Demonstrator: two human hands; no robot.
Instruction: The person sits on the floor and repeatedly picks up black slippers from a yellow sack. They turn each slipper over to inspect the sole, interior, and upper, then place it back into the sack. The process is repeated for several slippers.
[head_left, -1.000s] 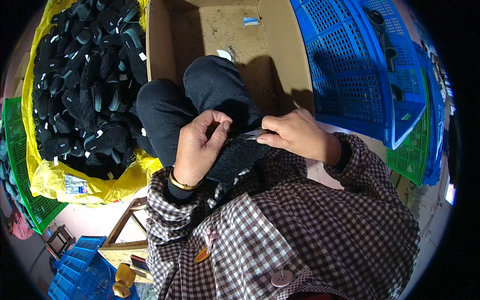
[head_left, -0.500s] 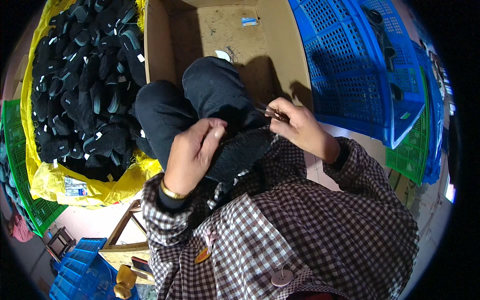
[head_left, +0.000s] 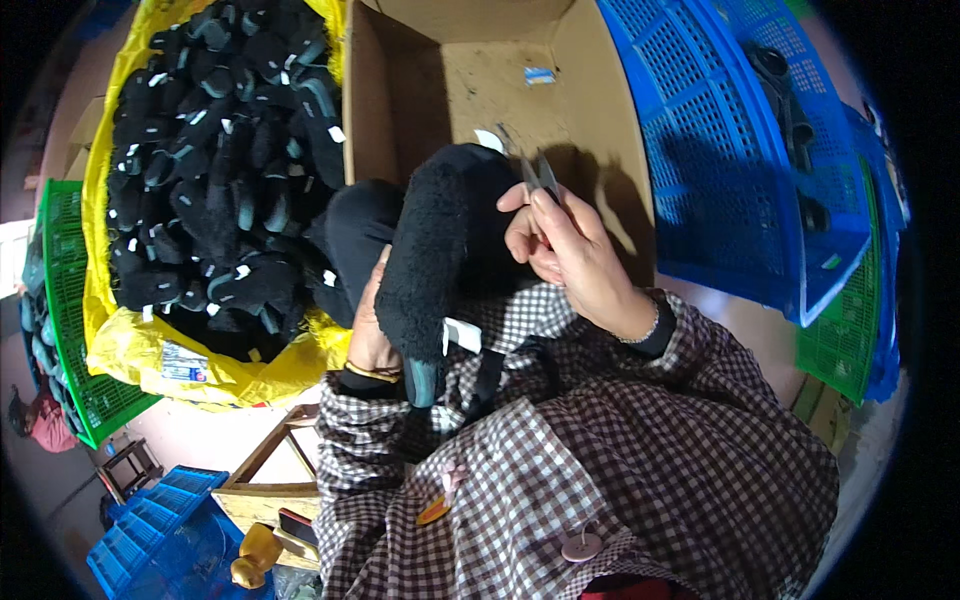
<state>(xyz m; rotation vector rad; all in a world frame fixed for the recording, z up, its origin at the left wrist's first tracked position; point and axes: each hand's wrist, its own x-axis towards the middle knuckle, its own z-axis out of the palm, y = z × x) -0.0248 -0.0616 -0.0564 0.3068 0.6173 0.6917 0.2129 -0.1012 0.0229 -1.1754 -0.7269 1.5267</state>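
Note:
A black fleecy, sock-shaped lining (head_left: 424, 250) stands upright over my lap, with a white tag (head_left: 461, 336) and a grey-green strip at its lower end. My left hand (head_left: 371, 325) grips it from the left side; most of the fingers are hidden behind it. To the right of the lining, my right hand (head_left: 572, 248) is closed around a pair of thread snips (head_left: 541, 176). Their two pointed blades stick up, a little apart, and do not touch the lining.
A yellow sack (head_left: 100, 240) full of similar black linings (head_left: 215, 180) stands on the left. Ahead is an open cardboard box (head_left: 600, 130) with scraps inside. Blue plastic crates (head_left: 720, 170) line the right. A wooden stool (head_left: 262, 487) stands at lower left.
The lining has been lifted from my lap and turned upright, showing its tag. My left hand has moved down and behind it. The snips now point upward in my right hand. The view has shifted.

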